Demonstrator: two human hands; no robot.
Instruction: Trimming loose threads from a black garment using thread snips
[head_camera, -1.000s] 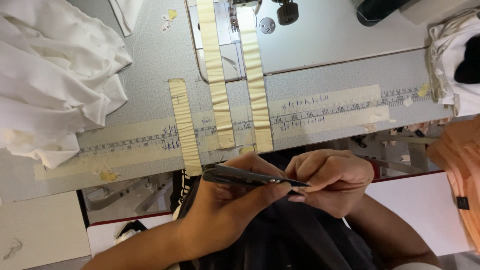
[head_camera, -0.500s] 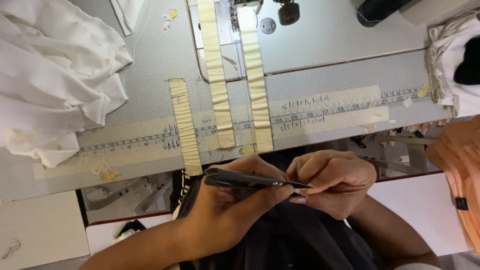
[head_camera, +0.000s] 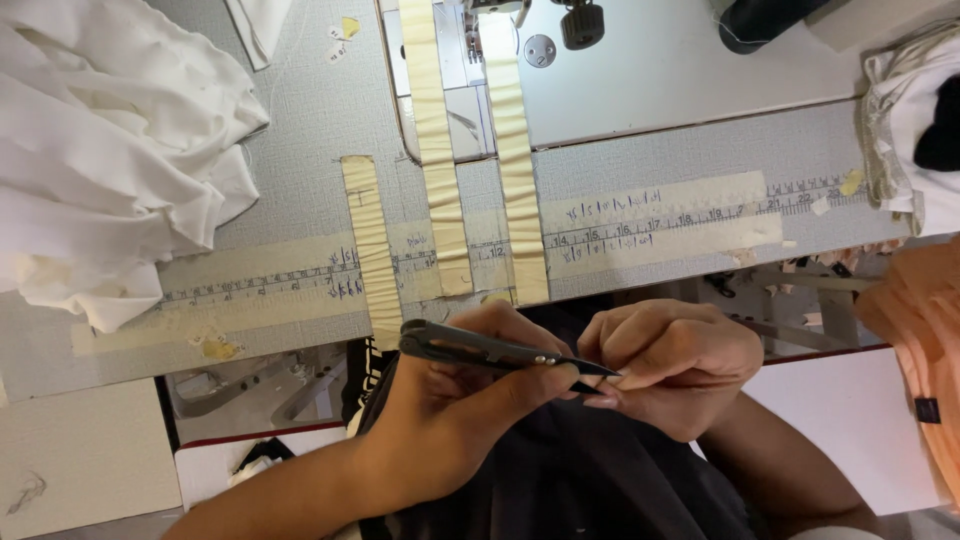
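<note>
Thread snips (head_camera: 490, 350) sit gripped in the left hand (head_camera: 460, 400); right hand (head_camera: 670, 365) fingers (head_camera: 610, 385) pinch dark fabric (head_camera: 600, 470) at the blade tip.

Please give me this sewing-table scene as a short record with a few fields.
left hand: left hand grips dark thread snips, blades pointing toward the other hand
right hand: right hand pinches something at the snips' tip; too small to tell what
under hands: dark fabric
table: grey table with three tape strips laid across a taped ruler
far left: white cloth pile
far right: orange fabric
</note>
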